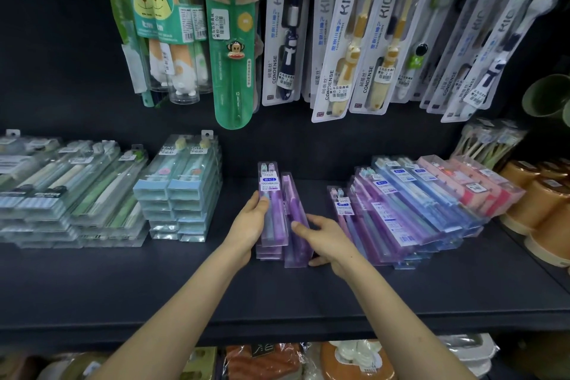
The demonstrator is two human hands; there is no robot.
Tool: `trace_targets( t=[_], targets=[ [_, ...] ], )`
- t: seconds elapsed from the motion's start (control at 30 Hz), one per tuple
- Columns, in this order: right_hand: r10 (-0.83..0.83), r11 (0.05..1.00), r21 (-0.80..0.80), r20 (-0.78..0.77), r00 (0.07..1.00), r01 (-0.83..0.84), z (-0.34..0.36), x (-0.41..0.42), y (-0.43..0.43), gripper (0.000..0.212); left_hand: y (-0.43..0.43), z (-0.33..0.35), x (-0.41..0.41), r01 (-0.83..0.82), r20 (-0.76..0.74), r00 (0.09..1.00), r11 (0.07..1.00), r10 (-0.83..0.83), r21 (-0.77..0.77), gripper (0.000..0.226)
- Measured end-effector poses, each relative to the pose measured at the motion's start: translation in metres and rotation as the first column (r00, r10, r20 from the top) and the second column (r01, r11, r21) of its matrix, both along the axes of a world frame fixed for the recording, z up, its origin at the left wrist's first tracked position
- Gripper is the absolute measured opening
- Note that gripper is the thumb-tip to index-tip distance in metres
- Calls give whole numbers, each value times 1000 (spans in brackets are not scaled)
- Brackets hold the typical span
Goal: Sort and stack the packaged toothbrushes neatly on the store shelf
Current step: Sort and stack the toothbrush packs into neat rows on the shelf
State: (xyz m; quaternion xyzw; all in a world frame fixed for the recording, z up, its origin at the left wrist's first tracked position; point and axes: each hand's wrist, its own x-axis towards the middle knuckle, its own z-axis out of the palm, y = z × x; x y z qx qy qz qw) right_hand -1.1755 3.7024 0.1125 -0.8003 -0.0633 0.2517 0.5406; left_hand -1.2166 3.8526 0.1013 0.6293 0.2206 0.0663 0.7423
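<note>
Nearest, under the front lip, soft orange and cream packets [262, 361] were cut off by the frame edge and too blurred to identify. Above them ran the dark, matte shelf [185, 287].

At its middle, the left hand [249, 222] gripped the left edge of the top pack [271, 203], a clear purple-tinted box labelled TOOTHBRUSH with two brushes inside. It lay on a small purple stack [268, 253] of like boxes. Touching its right side, the tilted pack [293, 203] stood on its long edge. The right hand [327, 241] grasped it, thumb on the near face and fingers curled behind; the pack's contents could not be read.

To the right lay a leaning row of packs [416, 210], overlapping from purple through blue. The pink boxes [472, 185] came farther right, and beside them were glossy orange tubs [539, 203], partly cropped. To the left stood two squared teal stacks [182, 188], and farther left the clear green-and-white packs [77, 194], with blurred labels.

Farthest back, flat KIDS blister cards [354, 25] hung against the dark wall. A green monkey-shaped pack [231, 55] and clear bear tubes [166, 34] hung beside them, tops cut off.
</note>
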Motion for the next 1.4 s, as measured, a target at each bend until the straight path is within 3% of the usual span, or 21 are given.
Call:
trace_targets(
  t=[0.1,0.23,0.33,0.4,0.6,0.67,0.7,0.77,0.83,0.87,0.97,1.03,1.27,1.4],
  targets=[
    [-66,998,15,44,997,66,2,5,-3,48,0,1,-1,-4,7,1000,1000,4,-9,49],
    [-192,981,27,236,953,191,0,7,-4,51,-1,3,-2,-5,8,1000,1000,5,0,48],
    [-43,981,-162,373,927,111,-6,2,0,38,-2,3,-3,-8,20,1000,1000,8,19,44],
    [49,989,-149,353,934,4,-12,-1,4,19,-2,3,-3,-1,16,1000,1000,1,31,45],
    [127,992,-40,291,948,-121,-14,-7,-4,30,-1,1,-1,-12,-7,1000,999,12,43,50],
    [83,996,-64,375,923,-63,-7,-10,-11,31,0,0,0,-10,-3,1000,1000,10,16,50],
    [25,994,-106,472,881,28,-3,-10,-16,30,1,-1,0,-7,-4,1000,1000,7,8,50],
    [-87,935,-191,695,714,300,8,-9,-35,26,3,-1,1,4,-17,1000,1000,-4,6,51],
    [-81,809,-241,858,508,536,17,-3,-61,21,4,-2,0,7,-25,1000,1000,-8,-15,51],
    [-38,742,-276,893,449,611,20,2,-76,19,4,-2,-1,8,-20,1000,1000,-9,-26,50],
    [98,573,-481,844,527,663,26,9,-104,18,1,-2,-4,13,10,1000,999,-12,-29,44],
    [166,522,-572,796,582,633,26,14,-110,21,0,-2,-3,3,18,1000,999,-2,-34,44],
    [287,286,-739,674,681,610,34,26,-104,37,0,-4,-3,-8,12,1000,1000,8,-20,49],
    [346,249,-785,619,705,567,37,29,-97,29,-2,-4,-6,-51,36,998,999,52,-11,53]
  ],
)
